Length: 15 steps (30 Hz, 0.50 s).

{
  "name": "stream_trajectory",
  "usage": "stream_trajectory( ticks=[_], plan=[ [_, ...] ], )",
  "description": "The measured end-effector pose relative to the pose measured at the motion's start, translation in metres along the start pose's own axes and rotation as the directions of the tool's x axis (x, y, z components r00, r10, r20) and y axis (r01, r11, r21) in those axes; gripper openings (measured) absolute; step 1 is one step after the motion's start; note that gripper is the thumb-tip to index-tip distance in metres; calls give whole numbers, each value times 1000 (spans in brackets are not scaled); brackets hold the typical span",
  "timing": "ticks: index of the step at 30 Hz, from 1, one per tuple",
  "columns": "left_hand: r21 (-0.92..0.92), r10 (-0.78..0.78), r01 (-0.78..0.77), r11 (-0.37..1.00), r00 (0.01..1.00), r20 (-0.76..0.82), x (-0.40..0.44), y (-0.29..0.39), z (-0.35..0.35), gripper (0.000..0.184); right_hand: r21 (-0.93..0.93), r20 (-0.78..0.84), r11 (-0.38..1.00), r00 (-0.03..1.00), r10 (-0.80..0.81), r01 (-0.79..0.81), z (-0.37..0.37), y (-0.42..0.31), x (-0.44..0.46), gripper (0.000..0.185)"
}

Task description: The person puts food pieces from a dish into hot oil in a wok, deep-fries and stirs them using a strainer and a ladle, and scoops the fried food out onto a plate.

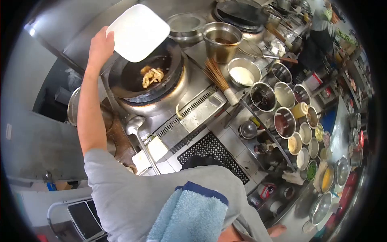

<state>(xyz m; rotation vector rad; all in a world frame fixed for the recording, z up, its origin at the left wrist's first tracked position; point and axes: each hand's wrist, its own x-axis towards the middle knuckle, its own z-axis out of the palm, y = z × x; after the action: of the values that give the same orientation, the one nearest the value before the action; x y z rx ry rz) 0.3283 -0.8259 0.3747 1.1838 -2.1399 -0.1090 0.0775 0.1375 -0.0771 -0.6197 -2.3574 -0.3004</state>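
The left hand (100,49) had its fingers (110,38) gripping a white, round-cornered plate (140,33) above a black wok (122,80) of browned food pieces (152,78), near a steel pot (219,51) of brown liquid (223,40); the right hand (277,230)'s grip was indiscernible.

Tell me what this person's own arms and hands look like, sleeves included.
The left sleeve is short and light grey. Below it, the left forearm and left hand are bare, with no glove or watch visible. The right hand shows only small, apparently ungloved.
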Motion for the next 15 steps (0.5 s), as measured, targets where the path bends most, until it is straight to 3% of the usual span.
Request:
stream_trajectory(
  ticks=[1,2,3,4,6,7,8,9,10,11,13,15],
  plan=[
    [-126,25,-17,992,997,67,-6,11,5,24,-18,-43,1000,999,-11,10,2,3,-1,20],
    [-262,47,-2,965,985,165,-16,27,14,24,226,65,967,988,-138,120,-38,-5,-8,24],
    [-401,103,13,916,959,266,-28,48,26,23,251,38,967,998,-59,48,-28,-5,-14,30],
    [-471,182,17,882,909,374,-37,60,44,20,127,477,950,858,193,-284,-16,-6,-5,42],
    [-614,374,92,784,719,585,-93,136,114,15,142,376,970,917,134,-199,-2,-3,-26,36],
    [-679,513,44,733,620,593,-116,153,147,17,143,323,977,941,103,-156,5,2,-36,33],
    [-718,580,99,689,518,628,-147,187,168,17,198,188,971,977,100,-137,-27,-21,-29,31],
    [-776,684,153,612,390,617,-178,201,216,17,106,309,960,926,216,-259,-45,-37,-19,29],
    [-741,693,240,627,262,671,-217,227,250,16,178,250,937,935,253,-302,-58,-41,-15,28],
    [-688,689,314,654,128,713,-257,254,282,15,169,335,898,881,335,-406,-82,-51,-7,26],
    [-654,734,424,626,-38,678,-346,321,317,17,307,363,774,820,442,-553,-96,-57,1,24],
    [-669,769,433,604,-97,632,-429,388,319,18,548,235,638,831,504,-542,-94,-49,-1,24]
  ],
)
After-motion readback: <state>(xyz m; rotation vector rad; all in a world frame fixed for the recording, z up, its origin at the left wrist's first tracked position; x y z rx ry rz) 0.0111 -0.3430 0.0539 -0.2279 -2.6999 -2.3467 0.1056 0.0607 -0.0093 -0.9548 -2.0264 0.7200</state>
